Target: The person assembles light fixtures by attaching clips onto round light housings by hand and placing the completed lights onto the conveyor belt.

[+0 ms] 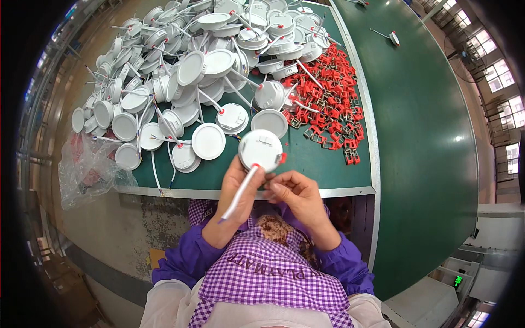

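My left hand (234, 191) grips a round white downlight (259, 146) from below, its back turned up over the table's front edge. A white cable (239, 195) leaves it by a red grommet and hangs down across my fingers. One red clip (281, 158) sits at the right side of the downlight's rim. Just to the lower right, my right hand (302, 198) is closed, thumb and fingers curled together. What its fingertips pinch, if anything, is too hidden to make out.
A big heap of white downlights (191, 68) with cables covers the table's far and left parts. Beside it lies a pile of red spring clips (328, 93). Clear plastic bagging (90, 172) hangs at the left edge. On the right runs a green conveyor belt (421, 142) carrying another downlight (394, 38).
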Motion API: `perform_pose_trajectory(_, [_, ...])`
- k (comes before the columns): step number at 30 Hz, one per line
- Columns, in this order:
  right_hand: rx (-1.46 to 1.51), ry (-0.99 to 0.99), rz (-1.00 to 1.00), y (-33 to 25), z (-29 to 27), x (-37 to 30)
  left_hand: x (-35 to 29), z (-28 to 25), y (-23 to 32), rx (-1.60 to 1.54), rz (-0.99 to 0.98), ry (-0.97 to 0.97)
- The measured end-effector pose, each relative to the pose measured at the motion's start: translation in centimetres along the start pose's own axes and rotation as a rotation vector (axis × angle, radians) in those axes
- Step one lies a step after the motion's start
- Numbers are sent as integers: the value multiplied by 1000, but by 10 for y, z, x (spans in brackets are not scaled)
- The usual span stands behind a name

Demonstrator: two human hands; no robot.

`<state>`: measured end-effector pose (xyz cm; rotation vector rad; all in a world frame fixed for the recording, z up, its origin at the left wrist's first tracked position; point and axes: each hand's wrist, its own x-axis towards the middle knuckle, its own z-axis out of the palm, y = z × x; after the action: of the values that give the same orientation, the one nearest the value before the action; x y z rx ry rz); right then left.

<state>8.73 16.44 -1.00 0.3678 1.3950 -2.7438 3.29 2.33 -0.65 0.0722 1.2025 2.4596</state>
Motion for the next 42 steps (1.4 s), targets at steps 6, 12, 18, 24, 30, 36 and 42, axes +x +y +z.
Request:
perform_pose_trajectory(6, [-1389, 538, -648, -40, -61, 42, -1, -9, 22, 237, 26, -95])
perform_pose_trajectory(12, [-1631, 482, -569, -38, -72, 51, -3, -14, 15, 0, -102, -2])
perform_pose_trajectory(18, [-1592, 466, -651, -40, -76, 43, 0, -13, 12, 81, -179, 42])
perform_pose_trajectory(24, [-1860, 383, -663, -43, -82, 43, -3, -2, 14, 22, -343, 71])
perform_pose_trajectory(30, [-1919, 328, -552, -49, -82, 42, -2, -6, 6, 192, -337, -16])
perform_pose_trajectory(36, [-1992, 363, -539, -55, -72, 39, -3, -4, -1, 231, -304, -49])
perform_pose_trajectory(42, [-1127, 302, -448, -55, -35, 5, -2, 0, -3, 367, -288, -78])
